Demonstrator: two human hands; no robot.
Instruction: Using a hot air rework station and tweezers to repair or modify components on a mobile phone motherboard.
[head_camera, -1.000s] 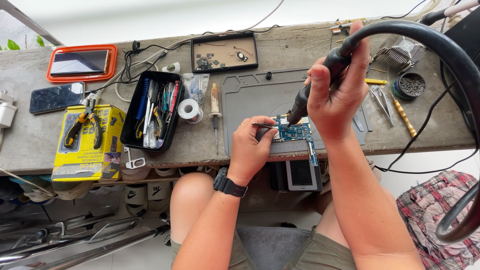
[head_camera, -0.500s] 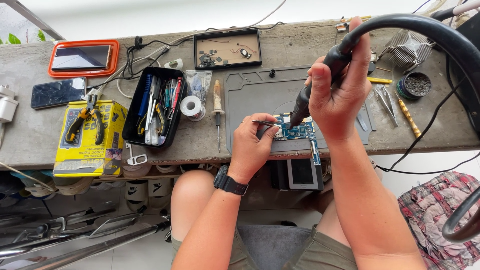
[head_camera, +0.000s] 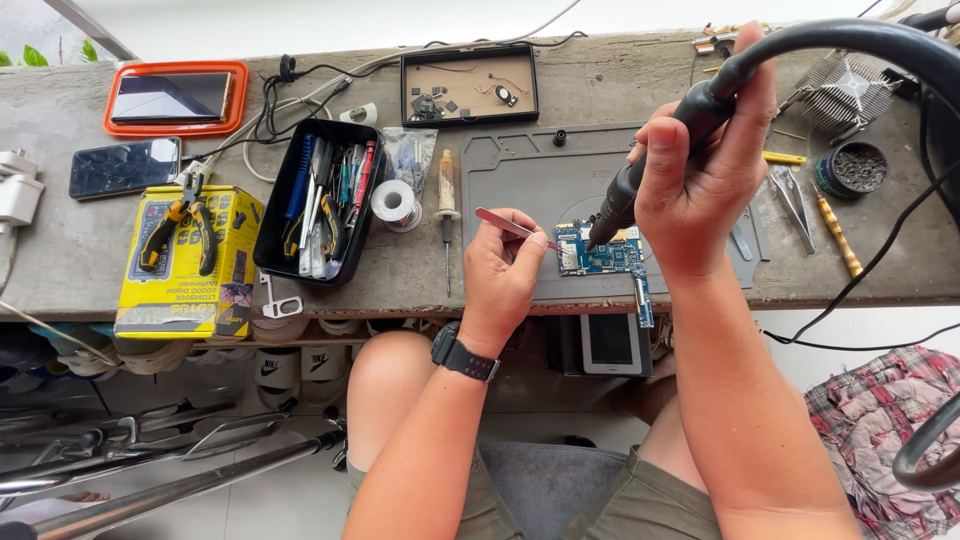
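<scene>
Pinching tweezers (head_camera: 515, 227), the left hand (head_camera: 503, 275) met the blue circuit board (head_camera: 600, 255) on the grey mat (head_camera: 520, 180); the right hand (head_camera: 700, 180) gripped a hot-air nozzle (head_camera: 612, 212), whose lingering heat risked scorching neighbouring parts.

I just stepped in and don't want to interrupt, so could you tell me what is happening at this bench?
A person seated at a workbench is working on a small blue circuit board lying on a grey mat. The right hand holds a black hot-air wand with its nozzle down at the board. The left hand holds tweezers pointed at the board's edge. A black tool tray sits to the left.
</scene>
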